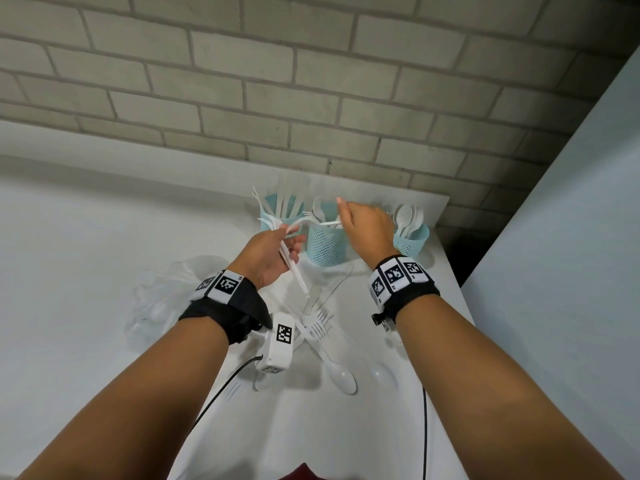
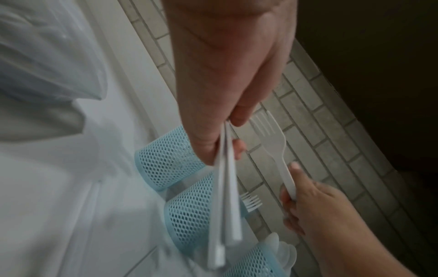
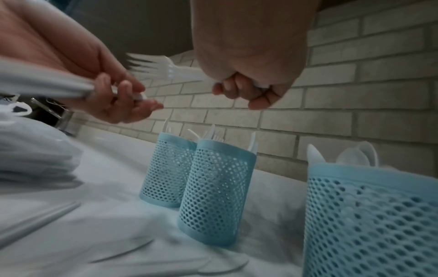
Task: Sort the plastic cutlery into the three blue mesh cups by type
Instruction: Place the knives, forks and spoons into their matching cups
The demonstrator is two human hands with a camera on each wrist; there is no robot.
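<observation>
Three blue mesh cups stand by the brick wall: the left cup (image 1: 277,216) holds knives, the middle cup (image 1: 325,244) forks, the right cup (image 1: 414,242) spoons. My left hand (image 1: 289,239) grips a bundle of white cutlery (image 1: 292,268) in front of the left cup, handles pointing down. My right hand (image 1: 343,220) pinches one white fork (image 1: 317,221) by its handle, held level over the middle cup, tines toward the left hand. The left wrist view shows the bundle (image 2: 225,196) and the fork (image 2: 275,150). In the right wrist view the fork (image 3: 161,69) sticks out of my fist (image 3: 244,90).
Loose forks (image 1: 317,327) and a spoon (image 1: 341,375) lie on the white table (image 1: 86,254) between my forearms. A crumpled clear plastic bag (image 1: 162,292) sits to the left. The table's right edge (image 1: 450,265) runs just beside the spoon cup.
</observation>
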